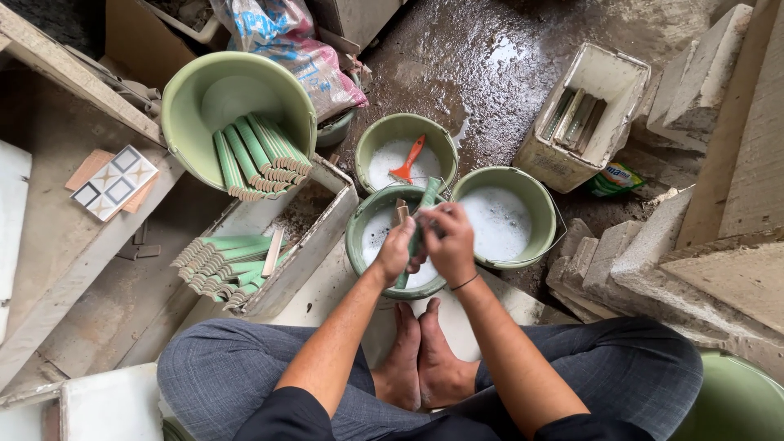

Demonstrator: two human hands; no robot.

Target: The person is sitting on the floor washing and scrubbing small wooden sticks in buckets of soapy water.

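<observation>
1. Over the nearest green bucket [359,245], half full of soapy water, we hold a long green tile strip [424,204] with both hands. Our left hand [398,251] wraps its fingers closed around the lower part, and our right hand [449,237] pinches the upper part, fingers shut on it.
2. Just beyond, a second bucket [406,131] holds foam and an orange-handled brush [407,162]; a third foamy bucket [545,204] touches ours on the right.
3. On the left, a large tilted green bucket [237,77] carries a fan of ribbed green strips [261,155], glossy with scalloped ends.
4. Below it, a grimy white tray [322,233] holds another stack of strips [224,265].
5. At the upper right, a white tub [608,82] on the wet, muddy floor [482,57] contains dull grey strips.
6. Rough concrete blocks [653,245] crowd our right side, and our bare feet [420,359] rest beneath the bucket.
</observation>
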